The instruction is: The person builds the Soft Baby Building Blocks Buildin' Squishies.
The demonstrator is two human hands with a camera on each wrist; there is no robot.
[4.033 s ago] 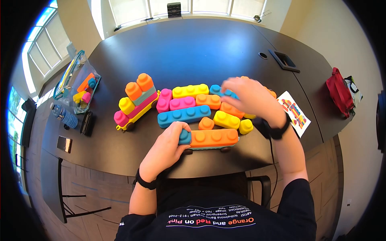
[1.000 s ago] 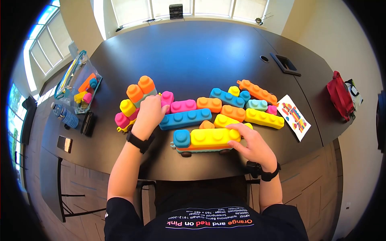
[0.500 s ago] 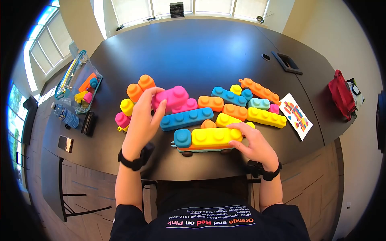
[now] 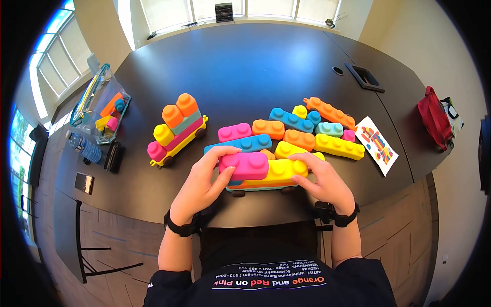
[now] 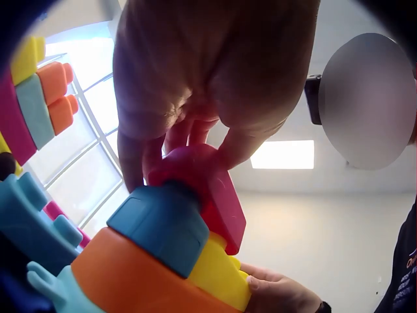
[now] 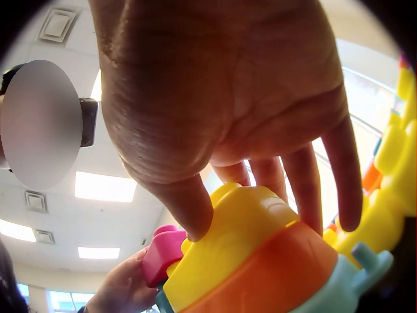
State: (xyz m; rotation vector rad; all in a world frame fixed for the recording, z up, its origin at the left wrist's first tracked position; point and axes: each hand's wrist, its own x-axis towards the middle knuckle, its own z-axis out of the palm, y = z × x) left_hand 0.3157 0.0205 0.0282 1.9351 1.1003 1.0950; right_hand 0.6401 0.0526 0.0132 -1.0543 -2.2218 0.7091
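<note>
My left hand point(image 4: 200, 181) grips a pink brick point(image 4: 245, 166) between thumb and fingers. The brick sits right at the top of a wheeled stack, over the small blue brick point(image 5: 163, 225) and the left end of a long yellow brick point(image 4: 281, 168). My right hand point(image 4: 327, 185) holds the yellow brick's right end, thumb on the near side, fingers over the far side. Under these lie an orange brick point(image 5: 124, 277) and a light teal wheeled base point(image 4: 266, 189). In the left wrist view, the pink brick stands tilted against the blue one.
A built wagon point(image 4: 176, 133) on a yellow base stands at left. Several loose bricks, including a long blue brick point(image 4: 238, 143), lie behind the stack. A picture sheet point(image 4: 377, 146) lies at right; a water bottle point(image 4: 83, 147) and clear bag point(image 4: 99, 105) stand at left.
The long yellow brick has come onto the stack from the back row. My left hand has picked up the pink brick beside the wagon and carried it right to the stack. The right hand stays put lately.
</note>
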